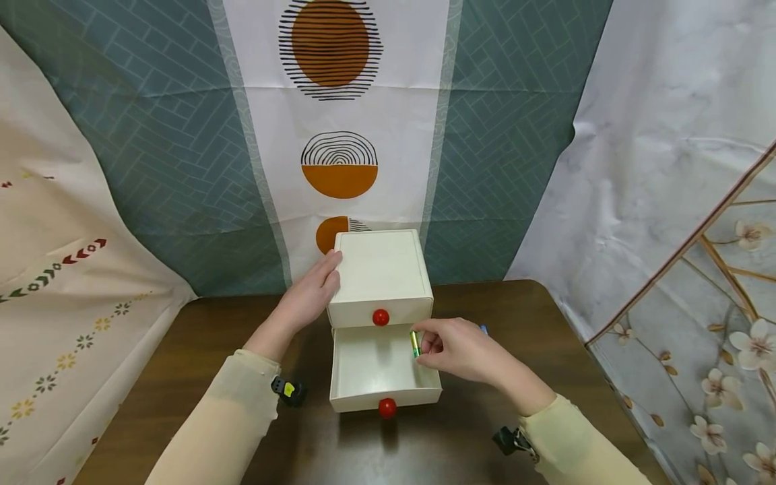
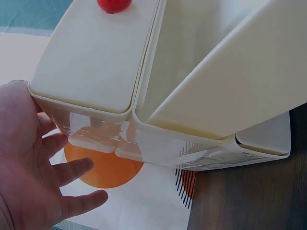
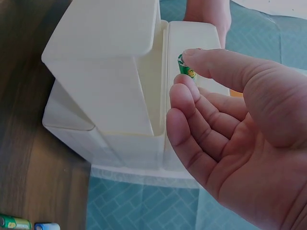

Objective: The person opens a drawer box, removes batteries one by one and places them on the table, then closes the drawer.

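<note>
A small off-white drawer cabinet [image 1: 382, 263] stands at the back of the table, its lower drawer [image 1: 364, 367] pulled out toward the front. Both drawer fronts in the head view carry a round red knob. My left hand [image 1: 308, 300] rests against the cabinet's left side, fingers spread and mostly straight in the left wrist view. Over the right part of the pulled-out drawer, my right hand [image 1: 463, 350] pinches a green and gold battery [image 1: 415, 343] between thumb and fingertips. The right wrist view shows one end of that battery [image 3: 187, 69]; the rest is partly covered by fingers.
On the dark wooden table [image 1: 224, 337], a green battery [image 3: 14, 222] and a blue one [image 3: 47, 226] lie to the cabinet's right. A patterned cloth [image 1: 509, 148] hangs right behind the cabinet. Other cloths hang along both sides.
</note>
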Demonstrator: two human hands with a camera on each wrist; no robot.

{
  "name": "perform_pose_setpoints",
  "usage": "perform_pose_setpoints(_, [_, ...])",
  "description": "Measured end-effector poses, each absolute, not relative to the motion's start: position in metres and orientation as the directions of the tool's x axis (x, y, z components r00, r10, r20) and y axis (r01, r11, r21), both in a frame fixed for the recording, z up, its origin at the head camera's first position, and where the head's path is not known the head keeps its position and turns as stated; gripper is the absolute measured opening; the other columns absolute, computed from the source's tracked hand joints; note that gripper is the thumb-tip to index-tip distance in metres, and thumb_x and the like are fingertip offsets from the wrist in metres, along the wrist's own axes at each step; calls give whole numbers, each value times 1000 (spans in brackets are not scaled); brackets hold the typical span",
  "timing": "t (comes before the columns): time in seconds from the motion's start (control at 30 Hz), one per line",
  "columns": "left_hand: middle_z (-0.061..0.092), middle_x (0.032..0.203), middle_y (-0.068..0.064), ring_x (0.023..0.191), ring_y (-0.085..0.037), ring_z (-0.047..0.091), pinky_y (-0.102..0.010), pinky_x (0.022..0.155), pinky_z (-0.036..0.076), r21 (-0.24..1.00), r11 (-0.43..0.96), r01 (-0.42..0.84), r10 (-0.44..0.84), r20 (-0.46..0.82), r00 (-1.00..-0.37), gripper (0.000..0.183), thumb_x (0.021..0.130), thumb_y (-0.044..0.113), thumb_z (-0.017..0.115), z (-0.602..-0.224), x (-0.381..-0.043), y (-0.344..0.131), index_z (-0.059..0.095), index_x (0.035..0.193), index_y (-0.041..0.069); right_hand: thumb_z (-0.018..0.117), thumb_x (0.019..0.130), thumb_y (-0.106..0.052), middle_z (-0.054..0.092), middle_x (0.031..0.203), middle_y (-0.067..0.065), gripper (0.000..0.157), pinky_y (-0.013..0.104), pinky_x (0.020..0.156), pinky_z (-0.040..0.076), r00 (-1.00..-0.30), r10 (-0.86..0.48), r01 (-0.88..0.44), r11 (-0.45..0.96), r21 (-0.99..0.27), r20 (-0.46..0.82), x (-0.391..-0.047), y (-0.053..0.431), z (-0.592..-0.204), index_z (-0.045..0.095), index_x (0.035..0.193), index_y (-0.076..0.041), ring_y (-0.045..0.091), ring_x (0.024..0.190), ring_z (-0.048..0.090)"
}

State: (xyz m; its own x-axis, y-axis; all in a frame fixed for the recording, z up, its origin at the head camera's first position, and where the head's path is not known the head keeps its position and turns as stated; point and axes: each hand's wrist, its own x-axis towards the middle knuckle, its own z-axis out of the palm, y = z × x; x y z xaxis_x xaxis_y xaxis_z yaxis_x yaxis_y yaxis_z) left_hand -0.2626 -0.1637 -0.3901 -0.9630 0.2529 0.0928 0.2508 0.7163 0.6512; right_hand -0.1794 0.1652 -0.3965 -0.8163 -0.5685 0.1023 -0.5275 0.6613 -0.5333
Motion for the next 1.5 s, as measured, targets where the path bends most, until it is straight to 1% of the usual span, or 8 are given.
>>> perform_pose_setpoints(0.2, [15, 185, -2, 170, -29, 14, -55, 135, 15, 649, 714, 262, 261, 100, -960, 62, 120, 38, 31, -393, -261, -163, 26, 178, 15, 88, 92, -13, 65, 83, -18, 33, 26, 76, 54, -811, -575, -536, 658, -528, 107, -179, 174, -398, 74, 122, -11, 0, 76, 60])
perform_pose_setpoints(0.33, [14, 185, -3, 170, -29, 13, -56, 135, 14, 653, 711, 262, 267, 93, -959, 63, 120, 40, 31, -393, -260, -163, 25, 178, 16, 88, 92, -12, 64, 82, -18, 31, 27, 74, 52, -816, -568, -533, 665, -523, 110, -178, 179, -399, 74, 119, -13, 0, 74, 59])
perform_pose_setpoints(0.63, [14, 185, -4, 170, -29, 12, -57, 135, 14, 651, 716, 251, 263, 82, -961, 63, 120, 40, 31, -397, -256, -167, 25, 178, 16, 88, 93, -14, 65, 85, -20, 41, 28, 78, 53, -822, -560, -521, 670, -529, 101, -176, 186, -398, 75, 131, -9, -1, 76, 60])
perform_pose_setpoints(0.83, [13, 185, -3, 170, -30, 12, -59, 134, 13, 650, 719, 247, 262, 75, -962, 63, 120, 41, 31, -396, -258, -164, 24, 178, 17, 88, 94, -16, 65, 85, -18, 41, 28, 76, 53, -834, -543, -505, 676, -537, 100, -172, 196, -397, 75, 131, -9, 1, 76, 60])
perform_pose_setpoints(0.97, [12, 185, -4, 170, -30, 11, -60, 134, 13, 652, 717, 245, 267, 68, -961, 63, 120, 41, 30, -394, -260, -163, 23, 178, 18, 87, 94, -16, 66, 87, -18, 40, 28, 77, 54, -846, -527, -479, 686, -547, 80, -172, 202, -398, 74, 132, -12, 1, 77, 62])
perform_pose_setpoints(1.23, [10, 186, -4, 170, -30, 10, -60, 134, 13, 653, 715, 249, 275, 65, -959, 64, 120, 41, 30, -387, -265, -164, 21, 179, 17, 86, 96, -14, 67, 88, -17, 42, 30, 80, 55, -849, -522, -475, 684, -553, 84, -179, 210, -392, 73, 135, -9, 3, 78, 63])
perform_pose_setpoints(1.5, [9, 186, -2, 170, -29, 9, -58, 135, 13, 646, 722, 250, 283, 55, -958, 65, 120, 42, 29, -385, -266, -164, 19, 179, 18, 85, 97, -17, 69, 92, -16, 47, 31, 81, 56, -857, -512, -453, 682, -574, 68, -181, 220, -393, 71, 140, -6, 3, 81, 66])
